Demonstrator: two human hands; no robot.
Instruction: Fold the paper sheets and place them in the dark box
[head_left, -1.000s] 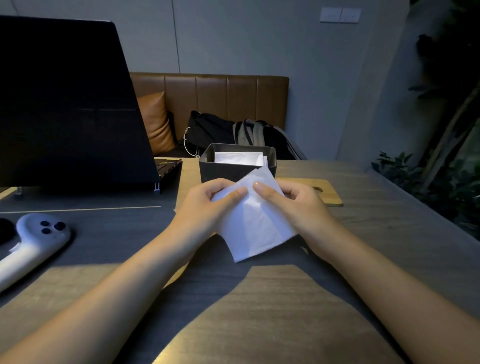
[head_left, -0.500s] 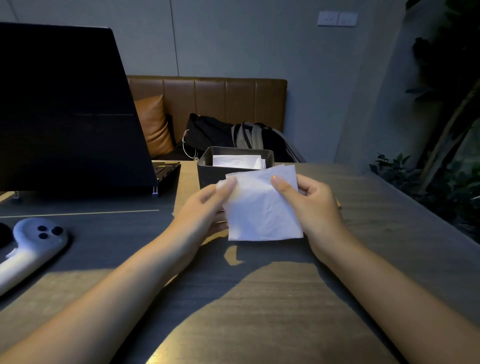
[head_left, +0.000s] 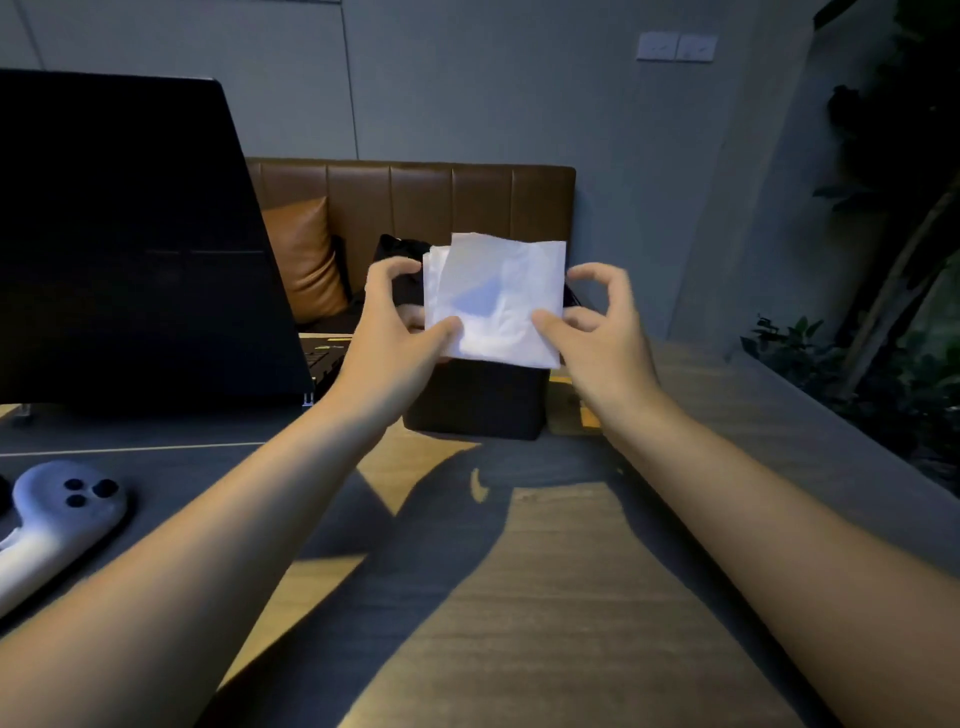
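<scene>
Working from table (head_left: 519, 597) down: I see the dark box (head_left: 475, 400) set within reach, the folded paper sheet (head_left: 493, 301) held just above it, left hand (head_left: 395, 338) and right hand (head_left: 597, 332) pinching its lower corners, presumably to lower it in flat.

Open laptop (head_left: 130, 234), white controller (head_left: 57, 514), brown sofa (head_left: 415, 208), orange cushion (head_left: 306, 260)

The folded paper sheet (head_left: 493, 301) is white, roughly square, soft and creased, with a second layer's edge showing along its 9 o'clock side. It is held upright in the air, its face toward the camera, covering the top of the dark box (head_left: 475, 402). The box is a dark, rectangular container standing on the table, at 6 o'clock from the sheet; its opening is hidden.
</scene>
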